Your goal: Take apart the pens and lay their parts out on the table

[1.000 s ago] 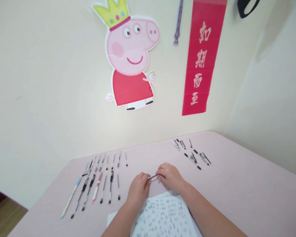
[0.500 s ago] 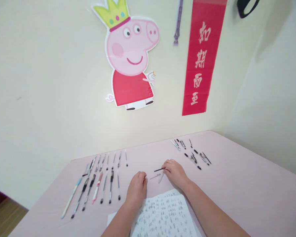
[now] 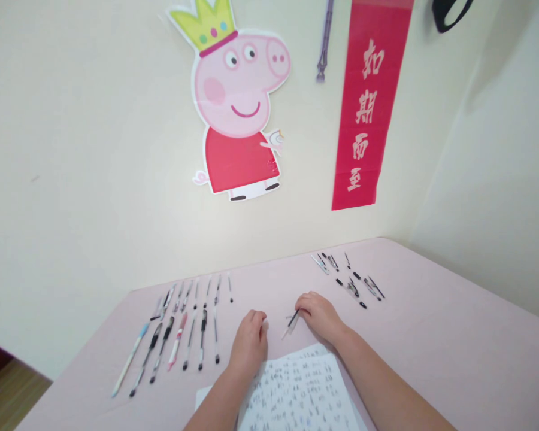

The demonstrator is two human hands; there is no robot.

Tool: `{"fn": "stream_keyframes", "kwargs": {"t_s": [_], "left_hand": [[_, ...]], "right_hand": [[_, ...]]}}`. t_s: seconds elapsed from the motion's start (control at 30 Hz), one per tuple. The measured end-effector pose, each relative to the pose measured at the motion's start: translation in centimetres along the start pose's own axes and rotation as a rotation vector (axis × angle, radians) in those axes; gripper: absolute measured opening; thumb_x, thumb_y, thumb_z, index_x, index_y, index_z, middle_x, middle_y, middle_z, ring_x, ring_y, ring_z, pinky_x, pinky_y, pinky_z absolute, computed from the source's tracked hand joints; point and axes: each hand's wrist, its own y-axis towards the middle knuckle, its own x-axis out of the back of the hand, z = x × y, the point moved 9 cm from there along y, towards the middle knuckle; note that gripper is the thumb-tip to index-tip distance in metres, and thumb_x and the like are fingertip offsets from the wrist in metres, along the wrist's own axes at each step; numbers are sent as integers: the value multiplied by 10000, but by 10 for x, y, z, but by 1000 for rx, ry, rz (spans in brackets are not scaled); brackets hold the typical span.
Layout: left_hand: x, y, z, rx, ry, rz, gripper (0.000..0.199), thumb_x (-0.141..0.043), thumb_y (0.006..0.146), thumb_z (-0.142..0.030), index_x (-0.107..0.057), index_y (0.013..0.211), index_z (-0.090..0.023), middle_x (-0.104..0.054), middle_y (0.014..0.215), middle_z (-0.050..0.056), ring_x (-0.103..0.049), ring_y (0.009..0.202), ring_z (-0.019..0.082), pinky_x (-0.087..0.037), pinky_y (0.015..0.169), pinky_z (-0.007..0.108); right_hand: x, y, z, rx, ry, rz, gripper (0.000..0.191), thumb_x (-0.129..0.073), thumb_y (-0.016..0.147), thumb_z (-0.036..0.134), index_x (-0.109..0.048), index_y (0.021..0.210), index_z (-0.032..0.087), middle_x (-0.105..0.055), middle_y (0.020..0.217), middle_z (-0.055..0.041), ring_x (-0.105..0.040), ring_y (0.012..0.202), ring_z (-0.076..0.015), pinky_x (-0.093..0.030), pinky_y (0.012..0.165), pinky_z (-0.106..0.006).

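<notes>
My right hand [image 3: 317, 311] pinches a thin dark refill [image 3: 293, 318], which slants down to the left from its fingertips. Beneath and beside the refill, small pale pen parts [image 3: 291, 329] lie on the pink table. To the left, my left hand [image 3: 250, 335] rests closed at the table; a small whitish bit shows at its fingertips, too small to name. Both forearms lie over or beside handwritten sheets of paper [image 3: 300, 389] at the near edge.
Two rows of pens [image 3: 202, 338] stretch across the left of the pink table [image 3: 269, 278]. Pen parts and caps [image 3: 353, 287] are scattered at the back right. Behind the table, a cartoon pig cutout [image 3: 240, 120] and a red banner [image 3: 368, 114] are on the wall.
The dark refill in my right hand has swung from nearly level to a steep slant, its free end now lower. My left hand has barely moved.
</notes>
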Motion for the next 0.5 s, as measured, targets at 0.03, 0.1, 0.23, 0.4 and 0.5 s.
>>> {"fn": "stream_keyframes", "kwargs": {"t_s": [0.03,0.1,0.23,0.4,0.5], "left_hand": [[0,0,0,-1,-4,0,199,-397,817,-156,-570,913,-172,-565,881,65,-532,856,188,-414,781,323],[1,0,0,-3,-13,4,217,-395,830,-182,-582,939,-177,-568,899,66,-541,856,187,-418,782,321],[3,0,-5,0,-41,27,262,-393,851,-246,-605,995,-191,-577,930,68,-562,848,182,-426,772,308],[5,0,-12,4,-30,72,332,-364,867,-278,-617,1067,-200,-578,905,68,-566,825,181,-428,758,304],[4,0,-13,5,-15,88,353,-350,868,-267,-610,1100,-206,-570,883,64,-565,807,175,-427,748,295]], "right_hand": [[-1,0,-1,-1,14,4,222,-496,759,89,-670,817,213,-663,875,-34,-538,883,-176,-378,818,-296],[-2,0,-5,-17,60,2,225,-502,749,85,-675,811,214,-671,865,-27,-545,862,-174,-381,814,-295],[-3,-1,-19,-96,170,-19,232,-514,720,86,-689,807,210,-677,821,-27,-557,825,-177,-398,788,-294],[-2,-2,-19,-47,251,-2,288,-481,666,41,-688,768,214,-693,861,-17,-564,843,-180,-402,808,-312],[0,-3,-18,-38,268,-10,300,-466,658,36,-682,762,216,-695,920,-15,-574,871,-181,-395,850,-336]]}}
